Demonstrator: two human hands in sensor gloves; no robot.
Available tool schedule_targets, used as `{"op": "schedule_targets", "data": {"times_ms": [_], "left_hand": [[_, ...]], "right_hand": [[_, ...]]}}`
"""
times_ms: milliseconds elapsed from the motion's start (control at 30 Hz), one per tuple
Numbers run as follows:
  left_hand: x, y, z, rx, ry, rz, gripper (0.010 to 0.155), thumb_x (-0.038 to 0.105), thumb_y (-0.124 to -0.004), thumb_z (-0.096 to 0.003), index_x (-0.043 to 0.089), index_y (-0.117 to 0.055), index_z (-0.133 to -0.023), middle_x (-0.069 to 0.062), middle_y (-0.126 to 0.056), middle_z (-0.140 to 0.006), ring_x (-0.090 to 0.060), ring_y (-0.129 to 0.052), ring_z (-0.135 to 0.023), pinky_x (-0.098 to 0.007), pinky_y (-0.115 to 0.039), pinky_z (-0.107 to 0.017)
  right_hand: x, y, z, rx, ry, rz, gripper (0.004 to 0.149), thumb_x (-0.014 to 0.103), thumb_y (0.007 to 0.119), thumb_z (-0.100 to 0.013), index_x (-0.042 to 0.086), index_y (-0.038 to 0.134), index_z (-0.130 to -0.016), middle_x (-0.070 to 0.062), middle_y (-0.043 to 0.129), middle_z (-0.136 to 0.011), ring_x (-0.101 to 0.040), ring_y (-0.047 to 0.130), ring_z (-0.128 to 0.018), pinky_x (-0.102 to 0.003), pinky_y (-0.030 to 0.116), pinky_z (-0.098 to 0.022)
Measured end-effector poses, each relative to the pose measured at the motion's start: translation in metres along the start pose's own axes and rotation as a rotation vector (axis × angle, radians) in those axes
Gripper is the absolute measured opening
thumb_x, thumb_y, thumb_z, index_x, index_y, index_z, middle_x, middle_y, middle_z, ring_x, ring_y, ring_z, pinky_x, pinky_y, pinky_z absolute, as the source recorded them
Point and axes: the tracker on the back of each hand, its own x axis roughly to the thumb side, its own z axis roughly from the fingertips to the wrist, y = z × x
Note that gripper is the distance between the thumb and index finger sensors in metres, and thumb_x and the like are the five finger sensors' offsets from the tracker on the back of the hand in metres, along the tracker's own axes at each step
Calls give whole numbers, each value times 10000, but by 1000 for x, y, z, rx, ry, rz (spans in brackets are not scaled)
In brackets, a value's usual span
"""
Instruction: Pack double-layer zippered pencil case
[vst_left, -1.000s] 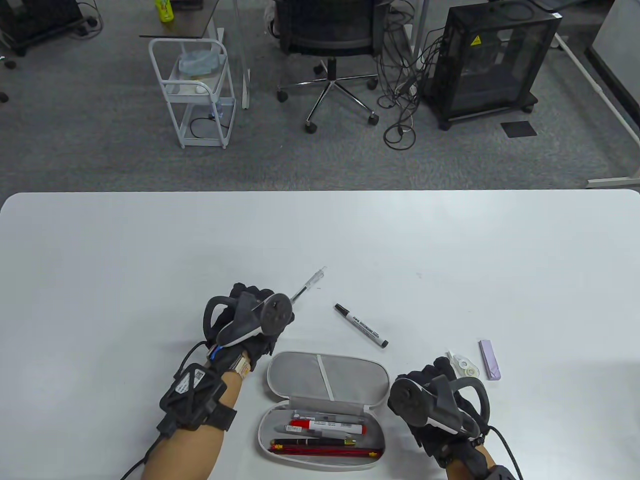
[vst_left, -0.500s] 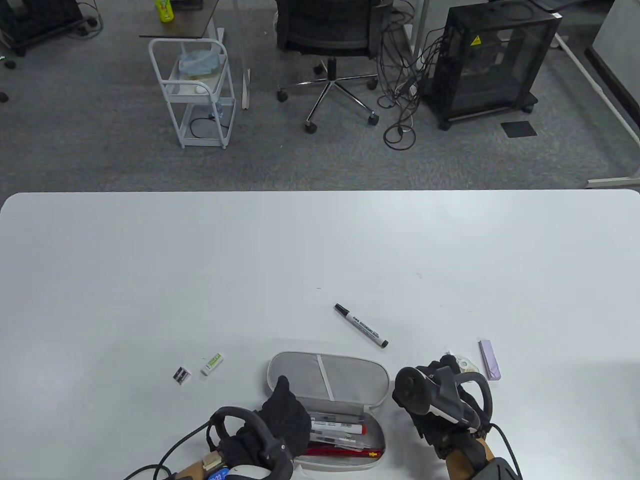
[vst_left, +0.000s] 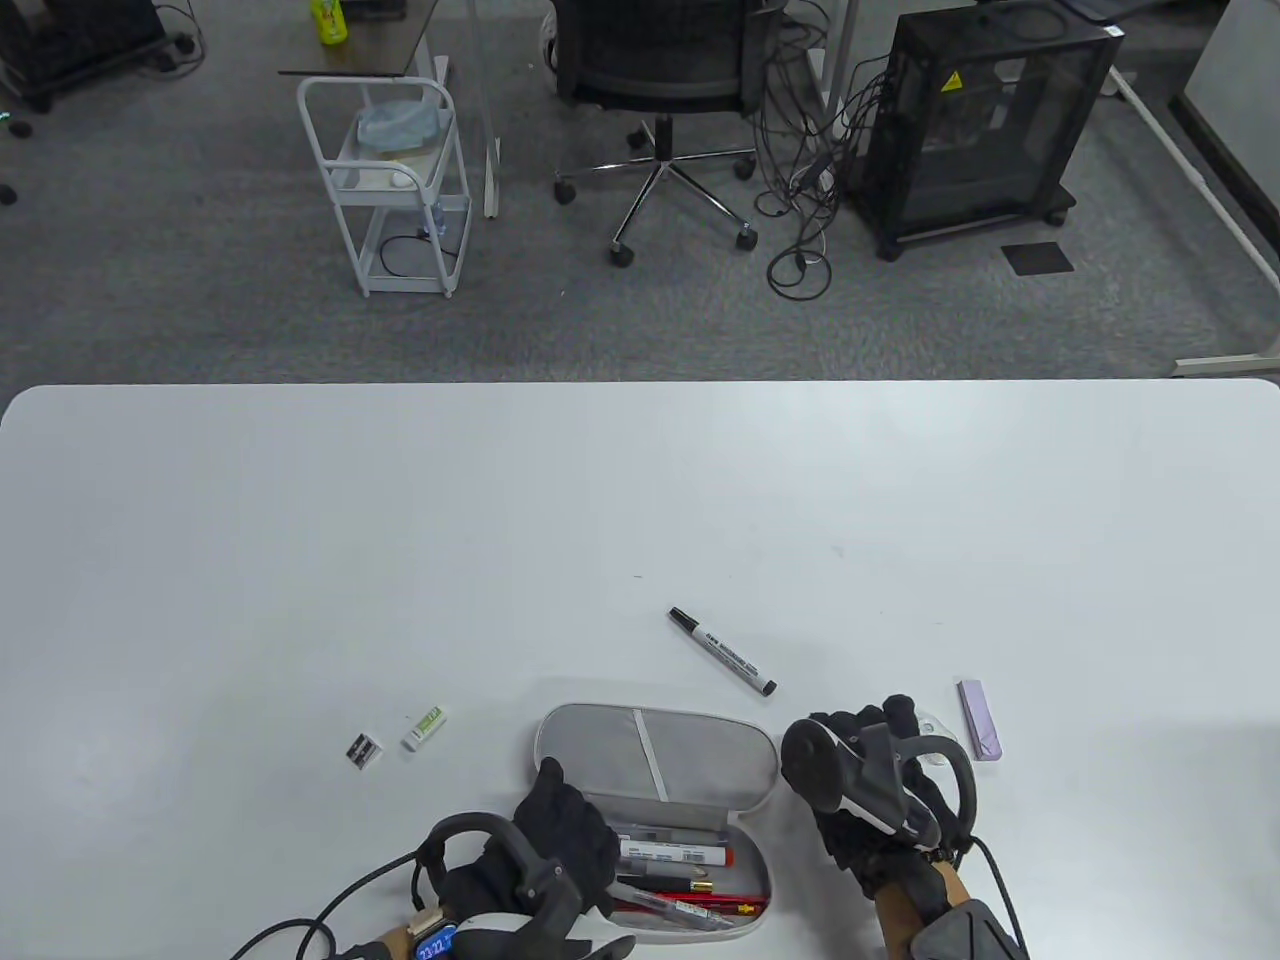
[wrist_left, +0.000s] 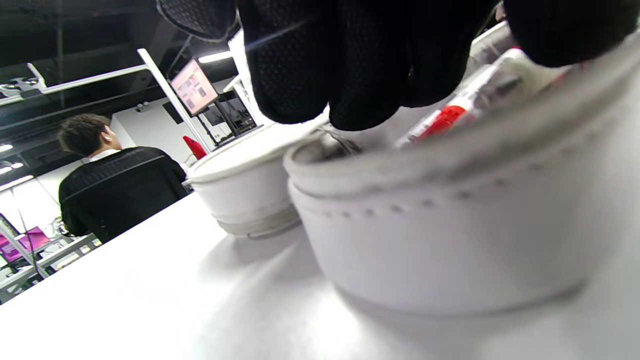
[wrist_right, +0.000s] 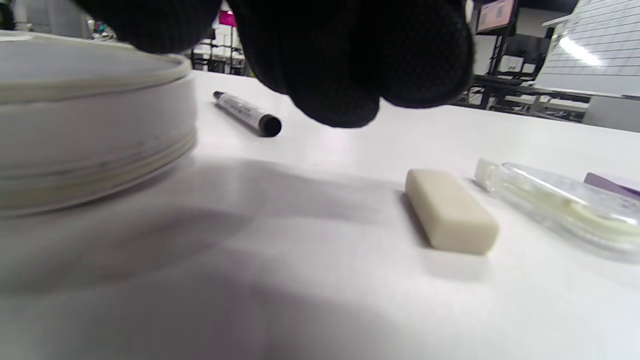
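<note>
The white pencil case (vst_left: 657, 750) lies open at the table's near edge, lid flat behind the tray (vst_left: 745, 925). The tray holds markers, red pencils and a clear pen (vst_left: 668, 905) on top. My left hand (vst_left: 568, 822) is over the tray's left end, fingertips bunched on the clear pen's end; in the left wrist view the fingers (wrist_left: 350, 65) sit just above the case rim (wrist_left: 450, 165). My right hand (vst_left: 872, 728) hovers empty to the right of the case, fingers (wrist_right: 340, 75) curled above a white eraser (wrist_right: 451, 217) and a correction tape (wrist_right: 560, 207).
A black marker (vst_left: 722, 652) lies beyond the lid, also in the right wrist view (wrist_right: 247, 114). A purple block (vst_left: 978, 718) lies at the right. A small green-labelled eraser (vst_left: 424, 728) and a sharpener (vst_left: 365, 750) lie left of the case.
My left hand carried the clear pen from the far left of the case into the tray, uncovering the small eraser and sharpener. My right hand shifted forward over the correction tape.
</note>
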Motion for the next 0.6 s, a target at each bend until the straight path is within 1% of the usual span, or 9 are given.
{"op": "schedule_targets", "data": {"times_ms": [133, 200, 267, 333, 433, 467, 533, 600], "left_hand": [[-7, 4, 3, 20, 23, 15, 536, 615, -710, -412, 302, -818, -834, 31, -925, -865, -295, -917, -824, -563, -606, -717], [-12, 6, 5, 41, 49, 12, 529, 610, -713, -413, 302, -821, -830, 33, -928, -862, -293, -920, -822, -564, -606, -717], [-17, 7, 6, 61, 81, 3, 493, 583, -720, -424, 309, -831, -817, 37, -935, -854, -292, -924, -818, -565, -607, -716], [-22, 8, 8, 67, 113, 2, 475, 570, -722, -430, 309, -838, -810, 40, -941, -846, -290, -931, -811, -563, -611, -714], [-32, 7, 11, 69, 151, 29, 472, 568, -720, -432, 307, -841, -806, 40, -945, -840, -288, -935, -806, -562, -615, -712], [-35, 7, 14, 70, 165, 44, 474, 571, -717, -433, 307, -841, -806, 38, -946, -839, -290, -936, -804, -561, -615, -712], [-40, 8, 17, 79, 177, 76, 481, 577, -708, -435, 304, -843, -806, 36, -948, -837, -291, -937, -802, -561, -617, -710], [-44, 8, 19, 91, 188, 99, 485, 581, -702, -436, 301, -843, -806, 33, -948, -836, -293, -937, -800, -562, -618, -709]], "right_hand": [[-3, -3, -13, 4, 47, 11, 635, 541, 746, -399, 155, 786, -902, -49, 944, -758, -302, 879, -699, -574, 475, -697], [-4, -9, -25, 10, 74, 46, 643, 547, 745, -396, 163, 781, -911, -45, 944, -781, -308, 878, -710, -575, 474, -699], [-4, -15, -38, 27, 100, 78, 656, 558, 746, -389, 191, 765, -933, -46, 935, -825, -322, 870, -735, -581, 464, -703], [0, -18, -52, 36, 132, 71, 671, 563, 749, -384, 209, 744, -955, -54, 918, -872, -337, 856, -766, -591, 446, -708], [13, -14, -72, 129, 181, 57, 732, 582, 755, -367, 196, 706, -987, -72, 869, -950, -360, 820, -813, -605, 406, -720], [19, -8, -80, 193, 192, 74, 763, 594, 752, -360, 187, 684, -1001, -78, 846, -973, -364, 804, -832, -610, 389, -724], [29, 1, -90, 275, 195, 108, 803, 605, 753, -348, 175, 652, -1018, -92, 807, -1001, -370, 775, -855, -614, 366, -727], [36, 10, -97, 320, 199, 136, 820, 612, 763, -334, 174, 656, -1019, -93, 803, -1007, -372, 769, -863, -615, 358, -729]]}}
